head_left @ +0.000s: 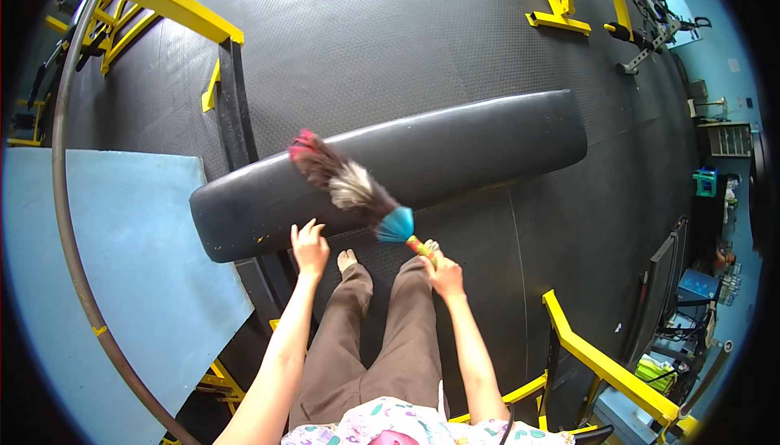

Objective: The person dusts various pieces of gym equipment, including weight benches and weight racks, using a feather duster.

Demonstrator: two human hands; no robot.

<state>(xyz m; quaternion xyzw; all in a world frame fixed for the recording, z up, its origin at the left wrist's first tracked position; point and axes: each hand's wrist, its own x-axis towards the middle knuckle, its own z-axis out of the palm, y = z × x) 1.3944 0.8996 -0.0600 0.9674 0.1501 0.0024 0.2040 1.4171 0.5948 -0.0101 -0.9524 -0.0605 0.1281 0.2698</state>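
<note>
In the head view a feather duster (351, 187) with a red tip, brown and white feathers and a blue collar lies across the black padded bench (455, 140). My right hand (444, 273) is wrapped round its short striped handle, near my right knee. The feathers overlap the middle of the bench pad and look slightly blurred. My left hand (309, 248) is at the near edge of the pad, fingers spread and holding nothing. A few small yellow marks show on the pad's left end.
A blue panel (114, 266) and a curved metal bar (69, 226) fill the left side. Yellow frames stand at the upper left (175, 5) and lower right (609, 368). Black textured matting (366, 47) covers the floor. Gym equipment (650, 31) lines the right wall.
</note>
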